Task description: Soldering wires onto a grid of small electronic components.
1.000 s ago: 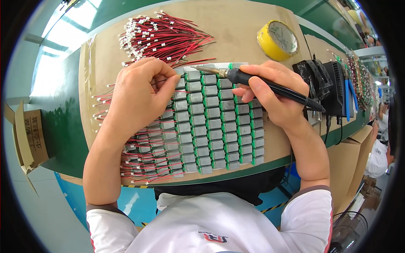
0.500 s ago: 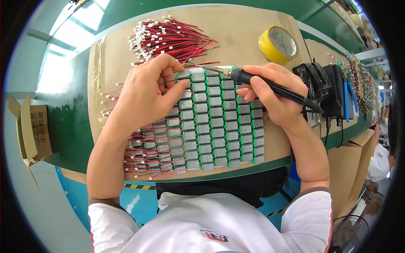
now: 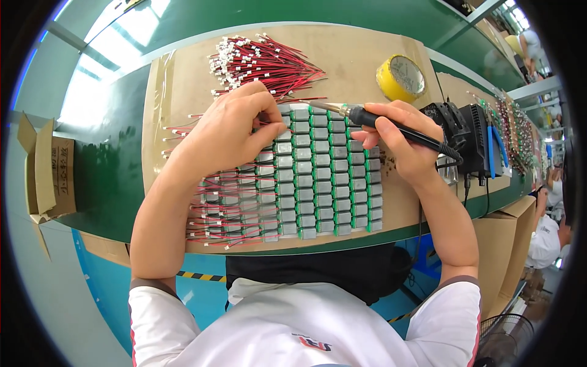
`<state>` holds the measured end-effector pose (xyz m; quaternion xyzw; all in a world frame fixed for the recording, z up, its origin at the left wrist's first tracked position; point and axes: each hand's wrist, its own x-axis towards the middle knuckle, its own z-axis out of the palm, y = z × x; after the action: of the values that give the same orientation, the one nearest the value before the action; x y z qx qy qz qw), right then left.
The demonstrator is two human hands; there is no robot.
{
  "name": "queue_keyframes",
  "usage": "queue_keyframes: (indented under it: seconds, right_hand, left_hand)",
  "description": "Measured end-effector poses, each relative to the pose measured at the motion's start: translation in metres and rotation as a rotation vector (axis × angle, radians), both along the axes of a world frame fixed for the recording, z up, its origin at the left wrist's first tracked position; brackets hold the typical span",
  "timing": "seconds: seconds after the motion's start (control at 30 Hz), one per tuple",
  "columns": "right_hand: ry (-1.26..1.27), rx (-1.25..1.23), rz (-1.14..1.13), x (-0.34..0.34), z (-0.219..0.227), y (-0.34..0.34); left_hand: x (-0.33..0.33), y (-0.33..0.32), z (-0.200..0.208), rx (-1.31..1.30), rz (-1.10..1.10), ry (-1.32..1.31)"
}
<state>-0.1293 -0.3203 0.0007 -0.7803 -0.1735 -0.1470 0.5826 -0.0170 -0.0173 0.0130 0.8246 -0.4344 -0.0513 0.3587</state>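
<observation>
My right hand (image 3: 403, 131) grips a soldering iron (image 3: 374, 118) by its black handle, like a pen. Its metal tip points left, over the top rows of small grey battery cells (image 3: 321, 159) with green edges, laid out in a grid. At the upper left of that grid, my left hand (image 3: 238, 125) is closed, thumb against fingers, on a thin wire lead (image 3: 290, 129); only a short red end shows past the thumb. Red and black wires with white plugs (image 3: 223, 229) trail from the left-hand cells. The left hand covers some cells.
Beyond the grid lies a heap of red and black leads (image 3: 269, 64) on a cardboard sheet (image 3: 348, 46). A yellow tape roll (image 3: 400, 78) sits at the back right. Right of it are a black soldering station (image 3: 480, 144) and blue-handled pliers (image 3: 491, 150). An open carton (image 3: 55, 171) is at far left.
My left fingers and thumb have drawn closer together at the cells. The bench has shifted a little in view; the iron stays in my right hand, its tip still over the top rows.
</observation>
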Motion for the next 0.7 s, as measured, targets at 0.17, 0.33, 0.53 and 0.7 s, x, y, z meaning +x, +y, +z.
queue_keyframes:
  seconds: [0.17,0.33,0.53,0.7]
  right_hand:
    - [0.084,0.139,0.017,-0.009,-0.019,-0.003]
    - [0.068,0.166,0.007,-0.005,-0.016,0.005]
    - [0.067,0.065,0.021,-0.006,-0.016,0.002]
    - [0.054,0.107,0.011,-0.005,-0.017,0.002]
  left_hand:
    - [0.003,-0.003,-0.003,-0.039,0.027,0.021]
    - [0.002,-0.001,-0.007,-0.027,0.028,-0.083]
    - [-0.001,-0.003,-0.002,0.038,0.041,-0.050]
    - [-0.002,-0.004,-0.003,0.047,0.065,-0.070]
